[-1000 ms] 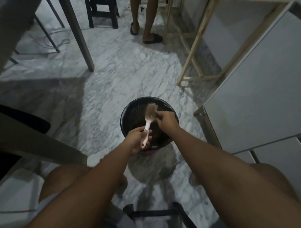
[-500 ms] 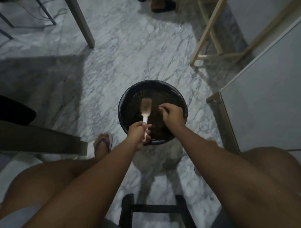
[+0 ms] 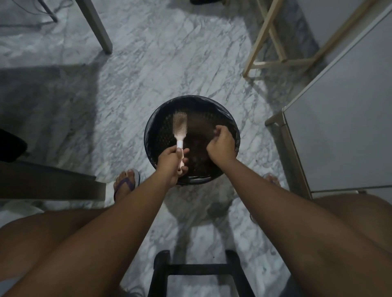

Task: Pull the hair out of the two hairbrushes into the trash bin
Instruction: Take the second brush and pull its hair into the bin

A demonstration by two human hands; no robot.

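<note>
A round black trash bin (image 3: 192, 101) with a dark liner stands on the marble floor between my feet. My left hand (image 3: 171, 162) grips the pale pink handle of a hairbrush (image 3: 179, 125), bristles up, with a clump of hair in them, held over the left half of the bin. My right hand (image 3: 221, 143) hovers over the right half of the bin, apart from the brush, fingers pinched together; whether hair is between them is too dark to tell. Only one hairbrush is in view.
A white cabinet (image 3: 339, 118) stands close on the right. A pale wooden frame (image 3: 273, 61) and a table leg (image 3: 95, 25) stand further off. A dark bench edge (image 3: 48, 184) is at left, a black stool frame (image 3: 197, 269) below me. Another person's sandal (image 3: 203, 1) shows at top.
My right hand has drawn away from the brush bristles to the right, over the bin. The camera has tilted down, and the bin sits more central.
</note>
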